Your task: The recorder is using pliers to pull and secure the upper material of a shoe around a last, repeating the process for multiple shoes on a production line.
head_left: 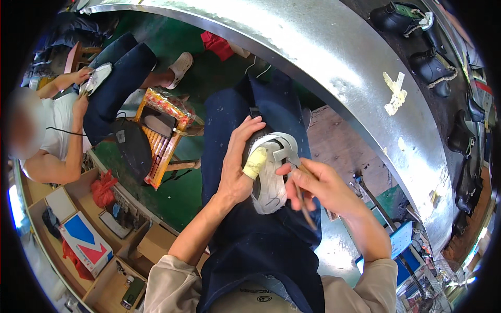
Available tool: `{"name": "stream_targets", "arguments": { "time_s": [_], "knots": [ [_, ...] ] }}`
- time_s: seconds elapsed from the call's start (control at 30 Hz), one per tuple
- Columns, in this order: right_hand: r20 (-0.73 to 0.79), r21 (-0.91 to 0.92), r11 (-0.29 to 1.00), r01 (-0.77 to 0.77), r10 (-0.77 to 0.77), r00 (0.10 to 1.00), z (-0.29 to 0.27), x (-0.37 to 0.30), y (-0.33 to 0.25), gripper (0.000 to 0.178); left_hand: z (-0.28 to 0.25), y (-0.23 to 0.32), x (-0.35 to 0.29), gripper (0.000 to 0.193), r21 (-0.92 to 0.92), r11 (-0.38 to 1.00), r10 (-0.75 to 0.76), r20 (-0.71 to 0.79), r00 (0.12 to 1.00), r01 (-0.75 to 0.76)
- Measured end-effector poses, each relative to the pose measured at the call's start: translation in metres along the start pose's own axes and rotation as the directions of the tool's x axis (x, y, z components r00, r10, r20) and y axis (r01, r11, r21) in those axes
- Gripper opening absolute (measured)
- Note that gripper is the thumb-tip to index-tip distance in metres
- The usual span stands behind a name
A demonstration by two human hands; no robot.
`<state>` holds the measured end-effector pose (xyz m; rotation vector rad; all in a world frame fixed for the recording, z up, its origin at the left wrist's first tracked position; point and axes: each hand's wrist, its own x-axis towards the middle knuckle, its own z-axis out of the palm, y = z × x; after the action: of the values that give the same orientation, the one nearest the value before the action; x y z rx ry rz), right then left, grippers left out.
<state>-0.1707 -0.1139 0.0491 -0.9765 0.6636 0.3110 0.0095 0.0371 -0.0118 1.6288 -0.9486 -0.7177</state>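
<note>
In my lap lies a shoe [271, 185], its pale underside turned up, with a white strip around the toe end and dark material along the side. My left hand [241, 159] is wrapped round its left side, and yellow tape covers the thumb pressing on the underside. Over the shoe's right edge, my right hand [318, 188] is closed on a thin brownish stick-like tool [304, 204], blurred by motion. The tool's tip and exact kind cannot be made out.
A curved metal bench [334, 47] arcs past my right, with several black shoes [430, 68] beyond it. At left, a seated person [57, 125] holds another pale shoe piece. Between us stands a bamboo stool [163, 141]. Wooden compartments [107, 281] hold boxes and red bags.
</note>
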Motion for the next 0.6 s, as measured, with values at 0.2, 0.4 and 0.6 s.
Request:
{"name": "stream_targets", "arguments": {
  "time_s": [0.2, 0.4, 0.6],
  "knots": [
    [-0.050, 0.023, 0.997, -0.070, 0.071, 0.996, 0.009, -0.005, -0.010, 0.032, 0.001, 0.002, 0.003, 0.050, 0.042, 0.999, 0.021, 0.038, 0.999, -0.023],
    [-0.129, -0.687, 0.716, 0.127, -0.291, 0.948, 0.012, 0.004, 0.014, 0.023, -0.001, -0.002, 0.004, 0.043, 0.054, 0.997, 0.057, 0.006, 0.998, -0.057],
    [-0.178, -0.847, 0.500, 0.180, -0.587, 0.790, 0.014, 0.025, 0.058, 0.025, 0.008, -0.009, 0.008, 0.036, -0.089, 0.996, -0.009, -0.085, 0.996, 0.001]
  ]
}}
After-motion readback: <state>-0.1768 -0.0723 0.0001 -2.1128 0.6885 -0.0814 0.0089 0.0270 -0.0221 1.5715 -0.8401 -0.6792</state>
